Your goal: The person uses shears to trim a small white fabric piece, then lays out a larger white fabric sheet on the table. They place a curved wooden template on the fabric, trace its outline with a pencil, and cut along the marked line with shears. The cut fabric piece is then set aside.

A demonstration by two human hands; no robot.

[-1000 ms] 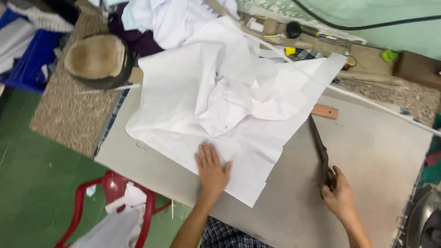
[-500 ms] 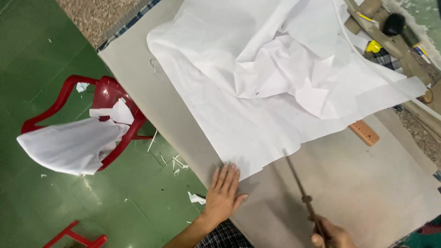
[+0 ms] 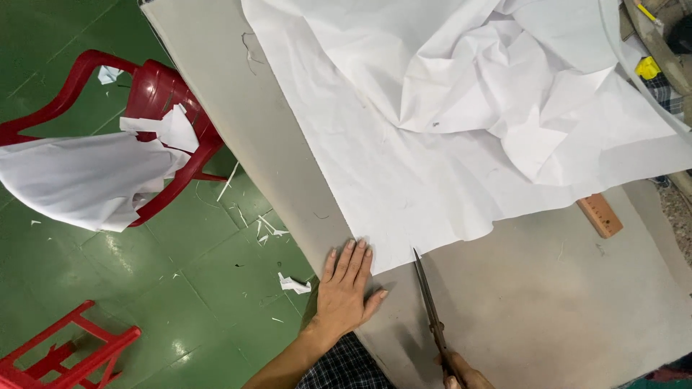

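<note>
— Where are the hands?

— The left hand [image 3: 346, 288] lies flat, fingers spread, on the grey counter [image 3: 548, 317] at its near edge, fingertips just touching the corner of the white fabric [image 3: 404, 173]. The right hand [image 3: 461, 374] is mostly cut off at the bottom; it grips the handles of the scissors [image 3: 430, 317].

— And the scissors?

— Their blades are together, the tip right at the fabric's near edge, just beside the left hand.

— What else?

— A wooden block [image 3: 600, 215] at the fabric's right edge, and a red plastic chair [image 3: 155, 94] on the green floor, draped with white cloth [image 3: 79, 180].
</note>
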